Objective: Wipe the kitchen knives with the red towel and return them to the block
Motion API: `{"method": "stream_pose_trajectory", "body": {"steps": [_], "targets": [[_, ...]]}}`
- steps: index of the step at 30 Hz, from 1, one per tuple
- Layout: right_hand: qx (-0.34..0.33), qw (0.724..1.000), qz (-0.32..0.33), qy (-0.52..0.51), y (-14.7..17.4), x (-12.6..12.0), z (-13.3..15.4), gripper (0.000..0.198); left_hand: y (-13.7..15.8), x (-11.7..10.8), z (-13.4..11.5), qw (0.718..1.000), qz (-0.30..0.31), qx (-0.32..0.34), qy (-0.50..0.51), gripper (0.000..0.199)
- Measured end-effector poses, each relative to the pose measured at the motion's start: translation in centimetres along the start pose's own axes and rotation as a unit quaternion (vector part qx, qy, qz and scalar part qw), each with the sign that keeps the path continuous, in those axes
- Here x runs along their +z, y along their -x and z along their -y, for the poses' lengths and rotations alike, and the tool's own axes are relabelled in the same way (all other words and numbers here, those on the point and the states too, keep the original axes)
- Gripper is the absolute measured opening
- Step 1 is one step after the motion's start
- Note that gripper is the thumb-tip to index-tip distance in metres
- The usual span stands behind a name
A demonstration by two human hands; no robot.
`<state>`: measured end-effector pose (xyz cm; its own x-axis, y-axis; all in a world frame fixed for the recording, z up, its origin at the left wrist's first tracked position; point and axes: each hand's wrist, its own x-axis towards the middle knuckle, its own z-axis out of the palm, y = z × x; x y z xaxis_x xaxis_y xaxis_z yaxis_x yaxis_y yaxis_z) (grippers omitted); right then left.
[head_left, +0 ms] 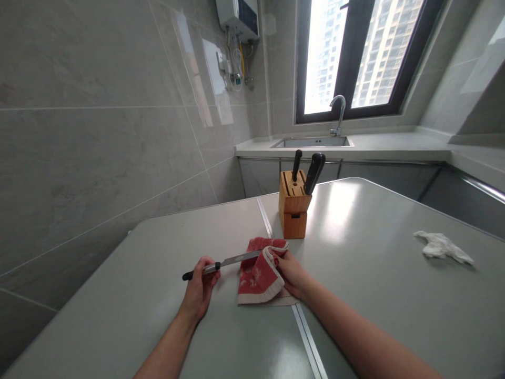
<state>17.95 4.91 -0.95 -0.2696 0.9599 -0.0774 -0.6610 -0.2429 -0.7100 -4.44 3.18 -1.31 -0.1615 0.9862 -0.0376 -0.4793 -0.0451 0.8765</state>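
My left hand (200, 287) is closed around the handle of a knife (236, 259), which has a black and silver grip. The blade points right, and its far end is hidden in the folds of a red towel (256, 279) with white edges. Bunched in my right hand (291, 275), the towel is folded over that end of the blade. The lower part of the cloth hangs or lies at the table; I cannot tell which. Just beyond the towel stands a wooden knife block (295, 210) with black-handled knives (314, 172) in its slots.
A crumpled white cloth (444, 247) lies on the right of the pale table (366, 305). A metal seam (307, 337) crosses the tabletop. Behind are a counter with a sink (311, 142) and a tap (338, 113), below a window. A tiled wall borders the left side.
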Motion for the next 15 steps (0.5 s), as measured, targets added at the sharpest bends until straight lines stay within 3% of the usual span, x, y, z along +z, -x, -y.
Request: {"method": "stream_pose_trajectory", "body": {"steps": [5, 15], "targets": [[-0.012, 1.0, 0.0, -0.017, -0.19, 0.07, -0.01, 0.03, -0.03, -0.02, 0.1, 0.999, -0.031, 0.007, 0.016, 0.019], [-0.018, 0.999, -0.01, -0.034, -0.61, -0.21, -0.33, 0.026, -0.06, -0.24, -0.03, 0.999, -0.028, 0.0, 0.028, 0.018]]}}
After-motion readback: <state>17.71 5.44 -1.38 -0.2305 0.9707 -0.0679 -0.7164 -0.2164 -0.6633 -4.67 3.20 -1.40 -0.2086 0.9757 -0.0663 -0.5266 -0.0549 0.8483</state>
